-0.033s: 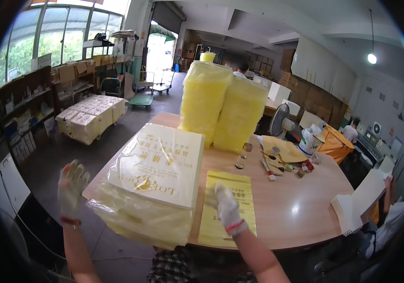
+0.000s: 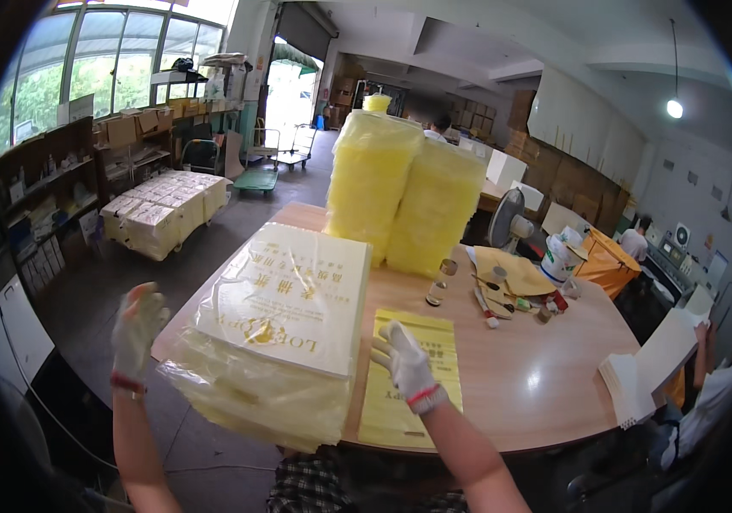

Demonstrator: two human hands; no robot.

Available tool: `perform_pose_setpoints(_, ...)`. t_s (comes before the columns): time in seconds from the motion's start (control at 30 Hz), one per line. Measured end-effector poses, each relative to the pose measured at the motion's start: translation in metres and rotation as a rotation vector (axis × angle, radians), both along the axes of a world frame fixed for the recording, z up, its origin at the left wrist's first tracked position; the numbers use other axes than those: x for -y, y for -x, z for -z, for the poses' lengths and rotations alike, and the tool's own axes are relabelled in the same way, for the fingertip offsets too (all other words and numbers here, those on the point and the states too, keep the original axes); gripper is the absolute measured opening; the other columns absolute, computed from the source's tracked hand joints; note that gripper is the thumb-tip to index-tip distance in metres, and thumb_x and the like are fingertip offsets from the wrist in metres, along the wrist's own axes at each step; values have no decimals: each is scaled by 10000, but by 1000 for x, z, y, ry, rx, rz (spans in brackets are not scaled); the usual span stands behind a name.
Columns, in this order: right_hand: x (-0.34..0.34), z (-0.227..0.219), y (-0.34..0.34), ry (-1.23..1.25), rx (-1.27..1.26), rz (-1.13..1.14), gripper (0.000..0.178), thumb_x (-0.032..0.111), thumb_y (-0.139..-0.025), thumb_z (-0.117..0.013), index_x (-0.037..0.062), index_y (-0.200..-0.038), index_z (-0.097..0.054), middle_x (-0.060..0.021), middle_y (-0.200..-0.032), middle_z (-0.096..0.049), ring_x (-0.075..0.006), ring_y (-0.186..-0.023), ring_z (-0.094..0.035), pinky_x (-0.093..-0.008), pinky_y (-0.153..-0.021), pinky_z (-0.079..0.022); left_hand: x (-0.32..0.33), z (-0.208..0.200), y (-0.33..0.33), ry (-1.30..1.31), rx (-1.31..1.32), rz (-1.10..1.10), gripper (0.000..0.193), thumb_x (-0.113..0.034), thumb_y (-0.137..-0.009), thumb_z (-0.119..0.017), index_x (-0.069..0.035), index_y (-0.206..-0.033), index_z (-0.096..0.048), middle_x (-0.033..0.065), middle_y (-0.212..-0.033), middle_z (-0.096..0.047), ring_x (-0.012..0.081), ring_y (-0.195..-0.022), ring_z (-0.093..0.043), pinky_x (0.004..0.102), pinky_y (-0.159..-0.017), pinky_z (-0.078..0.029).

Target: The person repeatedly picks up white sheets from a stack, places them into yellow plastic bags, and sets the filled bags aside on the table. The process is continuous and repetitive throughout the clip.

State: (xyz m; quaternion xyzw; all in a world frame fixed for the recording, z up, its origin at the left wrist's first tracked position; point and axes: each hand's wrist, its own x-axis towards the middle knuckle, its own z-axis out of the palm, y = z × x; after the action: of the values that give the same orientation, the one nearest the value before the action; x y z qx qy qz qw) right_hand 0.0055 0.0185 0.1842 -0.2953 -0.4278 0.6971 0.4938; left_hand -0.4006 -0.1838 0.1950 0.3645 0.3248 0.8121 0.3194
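In white work gloves with red cuffs, my two hands are on either side of a tall packet stack (image 2: 285, 299). It is pale yellow, with gold print on top and loose, wrinkled clear plastic around its near end. My left hand (image 2: 138, 329) is raised left of the stack, apart from it, fingers loosely spread and holding nothing. Over a flat yellow plastic bag (image 2: 391, 415) with dark print hovers my right hand (image 2: 407, 357), fingers apart. Whether its fingertips touch the bag I cannot tell.
Tall piles of yellow plastic-wrapped packets (image 2: 374, 184) stand at the table's far side. A small glass bottle (image 2: 437, 293), brushes and tubes on brown paper (image 2: 515, 269), and a white bucket (image 2: 561, 256) lie beyond. At right, a person handles white sheets (image 2: 669, 342). A wrapped load (image 2: 165, 209) sits on the floor.
My left hand has shifted slightly right, toward the stack. My right hand, blurred before, shows sharply now with its fingers pointing farther up and left over the yellow bag.
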Motion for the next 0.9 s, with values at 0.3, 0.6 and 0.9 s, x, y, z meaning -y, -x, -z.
perform_pose_setpoints(0.3,-25,-21,98,-7,222,-255,547,370,-854,-574,-84,-1150,-501,-162,-1082,-563,-220,-883,-561,-292,-807,-430,-87,-15,24,834,-1001,133,522,-437,-884,-451,-57,-1242,-458,143,-1222,-520,277,-1028,-545,335,-907,-394)
perform_pose_setpoints(0.6,40,51,1,30,52,-314,608,492,-870,-484,95,-1317,-376,-91,-1264,-459,-222,-1062,-513,-390,-881,-423,-55,-61,-141,258,-1873,-517,432,-208,-720,-621,-56,-1111,-516,177,-1290,-420,362,-1191,-390,498,-1020,-271)
perform_pose_setpoints(0.9,115,284,-360,169,-322,9,162,222,-860,-445,151,-989,-511,-71,-1026,-529,-246,-991,-498,-410,-885,-389,39,323,-104,1308,-1786,126,492,-299,-808,-532,-95,-1251,-467,194,-1220,-503,330,-1109,-492,415,-935,-385)
